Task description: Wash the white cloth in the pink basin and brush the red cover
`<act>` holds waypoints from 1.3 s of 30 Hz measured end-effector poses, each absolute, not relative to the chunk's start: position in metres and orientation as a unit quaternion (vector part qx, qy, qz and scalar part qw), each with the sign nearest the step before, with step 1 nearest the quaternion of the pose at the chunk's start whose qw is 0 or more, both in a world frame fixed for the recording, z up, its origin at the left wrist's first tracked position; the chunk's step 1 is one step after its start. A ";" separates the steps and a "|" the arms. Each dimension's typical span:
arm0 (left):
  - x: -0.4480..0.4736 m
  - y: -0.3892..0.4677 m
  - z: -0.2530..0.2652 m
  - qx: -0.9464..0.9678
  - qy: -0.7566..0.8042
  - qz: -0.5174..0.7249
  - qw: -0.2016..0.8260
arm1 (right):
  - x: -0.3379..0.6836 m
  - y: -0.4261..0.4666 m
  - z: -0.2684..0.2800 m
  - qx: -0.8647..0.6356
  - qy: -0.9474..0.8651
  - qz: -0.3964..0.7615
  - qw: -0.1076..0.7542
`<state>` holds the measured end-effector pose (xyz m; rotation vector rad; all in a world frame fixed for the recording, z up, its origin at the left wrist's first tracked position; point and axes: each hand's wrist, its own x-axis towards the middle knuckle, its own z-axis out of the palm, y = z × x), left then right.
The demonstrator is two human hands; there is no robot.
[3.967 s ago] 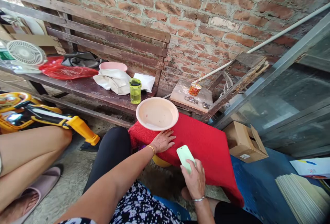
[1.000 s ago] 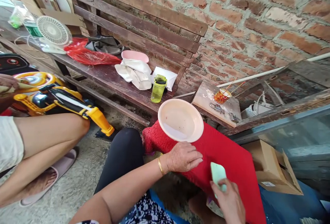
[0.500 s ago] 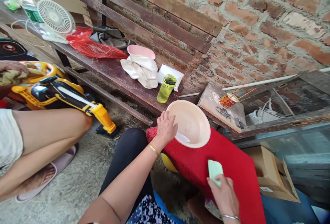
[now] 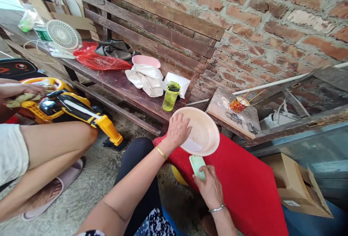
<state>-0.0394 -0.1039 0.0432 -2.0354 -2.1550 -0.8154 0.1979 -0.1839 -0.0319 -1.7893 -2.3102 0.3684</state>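
Note:
My left hand (image 4: 178, 131), with a gold bracelet at the wrist, rests over the left rim of a pale peach plastic basin (image 4: 209, 134). Its fingers are stretched out and slightly apart. A little clear liquid and dark specks show on the basin's bottom. My right hand (image 4: 210, 187), wearing a silver bangle, grips a flat mint-green block with rounded corners (image 4: 197, 167); its underside is hidden. The block is just below the basin's near rim. Under both lies a red cloth (image 4: 244, 178) covering a table.
Behind the basin, a wooden bench (image 4: 106, 80) holds a green bottle (image 4: 171, 96), white cloth (image 4: 146, 80), red bag (image 4: 100, 56) and fan (image 4: 63, 34). A board (image 4: 223, 102) bears a red cup (image 4: 239, 104). At left, another person sits beside a yellow toy excavator (image 4: 106, 127). A cardboard box (image 4: 296, 181) stands right.
My right hand has carried the mint-green block left and up, close to the basin. My left hand remains at the basin's left rim, reaching slightly further over it. The view has shifted a little.

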 end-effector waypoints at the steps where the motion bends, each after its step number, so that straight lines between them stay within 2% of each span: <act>1: -0.039 -0.095 0.048 -0.686 -0.685 -0.244 0.022 | 0.210 -0.180 -0.032 -0.621 -0.769 0.120 0.091; 6: -0.030 -0.035 0.049 -0.776 -0.621 -0.050 -0.096 | 0.293 -0.171 -0.040 -0.729 -0.673 0.107 0.065; 11: -0.022 0.013 0.026 -0.776 -0.616 0.038 -0.130 | 0.308 -0.174 -0.047 -0.726 -0.663 0.114 0.144; 14: -0.014 0.026 0.013 -0.782 -0.613 0.038 -0.106 | 0.269 -0.166 -0.047 -0.702 -0.682 0.108 0.176; 19: 0.010 0.024 -0.010 -0.826 -0.561 0.019 -0.049 | 0.211 -0.151 -0.054 -0.695 -0.692 0.094 0.173; 27: 0.017 0.018 -0.053 -0.857 -0.514 -0.015 0.013 | 0.262 -0.110 -0.070 -0.694 -0.656 0.120 0.270; 32: 0.008 0.023 -0.071 -0.845 -0.534 -0.029 -0.003 | 0.271 -0.046 -0.064 -0.665 -0.660 0.118 0.328; 35: 0.004 0.021 -0.074 -0.845 -0.532 -0.048 0.004 | 0.252 -0.009 -0.062 -0.653 -0.677 0.127 0.315; 39: 0.000 0.018 -0.076 -0.854 -0.516 -0.064 0.003 | 0.224 0.020 -0.061 -0.626 -0.725 0.147 0.247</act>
